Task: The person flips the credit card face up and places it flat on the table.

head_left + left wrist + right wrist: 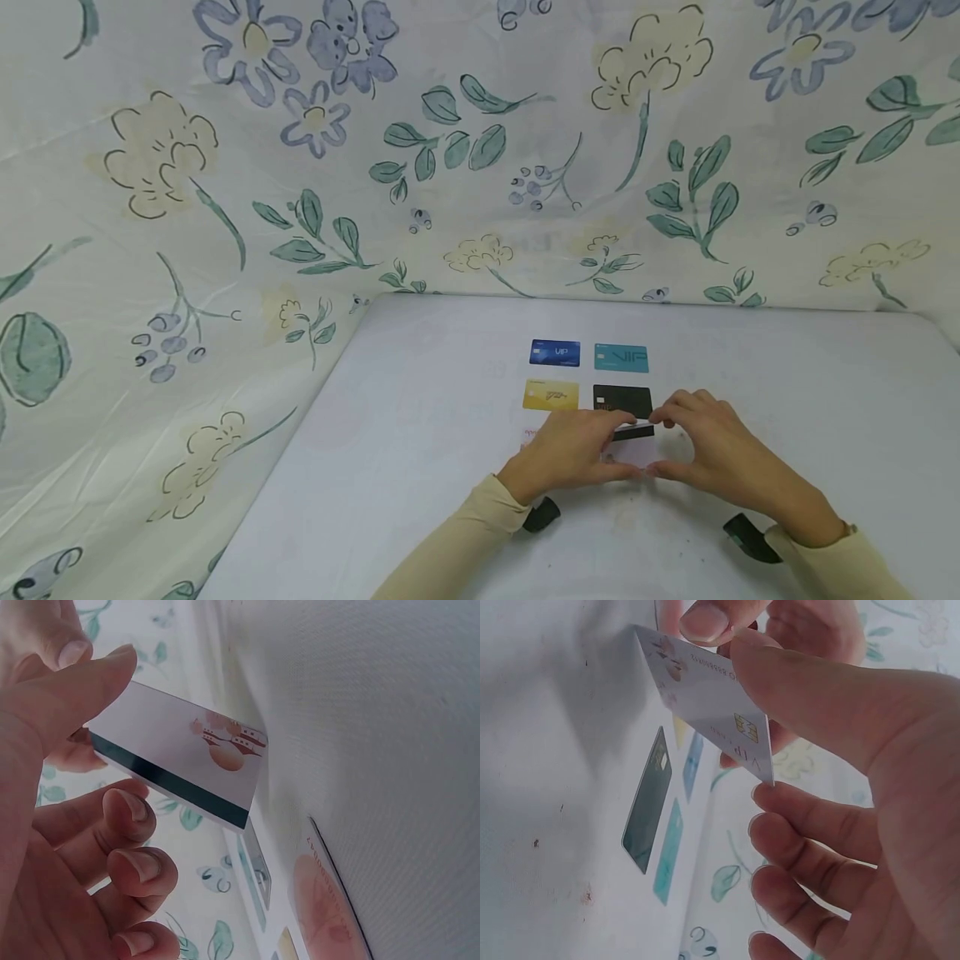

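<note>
Both hands hold a white VIP card [632, 454] between them, tilted above the table. The left wrist view shows its back, where a black stripe runs along the card [172, 750] beside a reddish building print. Its front, with a gold chip and lettering, faces the right wrist view [705, 705]. My left hand [573, 450] grips it by opposite edges, thumb on one side and fingers on the other. My right hand [712, 446] pinches the other end, thumb at one long edge and index fingertip at a corner. The thumbs are close together.
Beyond the hands lie a blue card [555, 353], a teal card [622, 358], a yellow card [551, 395] and a black card [622, 398]. A pale card with reddish print [326, 907] lies by the left hand. Floral cloth [450, 208] hangs behind the white table [420, 467].
</note>
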Demonstrator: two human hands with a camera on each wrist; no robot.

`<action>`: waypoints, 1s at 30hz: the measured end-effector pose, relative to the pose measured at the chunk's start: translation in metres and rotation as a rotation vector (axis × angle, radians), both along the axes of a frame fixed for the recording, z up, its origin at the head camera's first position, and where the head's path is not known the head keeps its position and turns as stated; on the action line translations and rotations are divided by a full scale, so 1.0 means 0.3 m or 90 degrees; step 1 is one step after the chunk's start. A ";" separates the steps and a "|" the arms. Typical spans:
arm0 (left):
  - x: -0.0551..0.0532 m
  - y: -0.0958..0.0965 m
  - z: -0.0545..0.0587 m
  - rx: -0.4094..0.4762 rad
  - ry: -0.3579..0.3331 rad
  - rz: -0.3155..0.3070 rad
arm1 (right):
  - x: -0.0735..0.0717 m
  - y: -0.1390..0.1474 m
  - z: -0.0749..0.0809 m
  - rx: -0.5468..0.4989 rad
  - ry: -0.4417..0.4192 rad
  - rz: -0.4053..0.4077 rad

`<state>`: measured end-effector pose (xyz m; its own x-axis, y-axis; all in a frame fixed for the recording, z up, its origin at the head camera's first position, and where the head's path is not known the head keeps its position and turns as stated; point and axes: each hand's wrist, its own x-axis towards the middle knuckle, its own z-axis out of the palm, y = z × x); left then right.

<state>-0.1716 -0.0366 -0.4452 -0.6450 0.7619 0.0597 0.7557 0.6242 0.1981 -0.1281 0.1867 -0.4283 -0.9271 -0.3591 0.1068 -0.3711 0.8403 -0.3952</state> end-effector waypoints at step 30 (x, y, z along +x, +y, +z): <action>0.004 -0.002 0.012 0.004 -0.018 -0.003 | 0.007 -0.005 0.008 -0.007 0.014 0.010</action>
